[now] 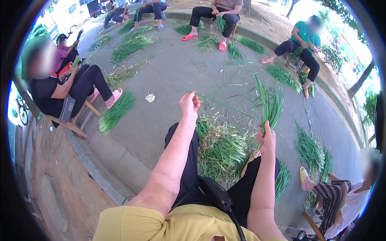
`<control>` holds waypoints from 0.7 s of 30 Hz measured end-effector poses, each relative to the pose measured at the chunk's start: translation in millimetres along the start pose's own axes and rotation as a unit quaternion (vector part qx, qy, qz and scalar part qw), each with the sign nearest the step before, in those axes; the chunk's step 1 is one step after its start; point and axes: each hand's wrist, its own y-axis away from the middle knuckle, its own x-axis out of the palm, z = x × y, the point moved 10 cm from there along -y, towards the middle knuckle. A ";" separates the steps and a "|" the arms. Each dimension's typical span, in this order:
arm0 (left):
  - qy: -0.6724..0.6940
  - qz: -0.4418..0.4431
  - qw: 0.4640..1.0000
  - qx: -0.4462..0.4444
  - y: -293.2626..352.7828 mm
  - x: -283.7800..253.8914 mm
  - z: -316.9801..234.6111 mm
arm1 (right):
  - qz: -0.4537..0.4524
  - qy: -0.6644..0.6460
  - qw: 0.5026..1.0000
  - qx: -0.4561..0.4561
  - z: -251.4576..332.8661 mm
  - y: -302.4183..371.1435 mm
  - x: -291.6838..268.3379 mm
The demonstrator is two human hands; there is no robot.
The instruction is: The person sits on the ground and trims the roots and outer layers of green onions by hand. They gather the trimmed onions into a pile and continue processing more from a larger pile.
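A bunch of long, flat, bright-green leafy stalks (269, 100) is held upright, its base clasped in the right hand (267, 138). The left hand (189, 107) is raised to the side, fingers curled in; a thin, blurred green blade seems to be pinched at the fingertips. The work appears well under way but far from done: one bunch is gathered, while a large, tangled heap of green stalks and dry straw-coloured scraps (223, 150) is left on the smooth grey pavement (165, 116), between the feet. Beside the dark cloth trouser leg on the right (247, 180), a darker green bundle of stalks (283, 180) is laid; whether it is finished cannot be told. The held leaves look slender, supple and glossy; the scraps, brittle and papery.
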 end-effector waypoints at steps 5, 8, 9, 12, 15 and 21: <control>0.023 -0.019 1.000 -0.008 -1.1 -5.2 -1.7 | -0.024 -0.008 1.000 -0.005 7.8 6.1 -13.3; -0.024 0.012 0.999 -0.033 -7.8 -0.4 -2.6 | -0.028 -0.018 0.999 -0.024 16.8 6.7 -25.1; -0.122 0.029 0.992 -0.003 -11.1 1.4 -11.0 | -0.029 -0.019 0.999 -0.021 18.0 6.4 -28.4; -0.425 0.117 0.878 0.184 -4.2 32.3 -34.2 | -0.032 0.002 0.999 -0.014 23.7 7.0 -43.9; -0.647 0.271 0.598 0.387 23.4 72.2 -30.0 | -0.011 0.027 0.999 0.014 20.2 4.5 -57.3; -0.798 0.302 0.310 0.419 -14.0 56.6 -76.4 | 0.001 0.078 0.996 0.034 20.3 17.5 -55.7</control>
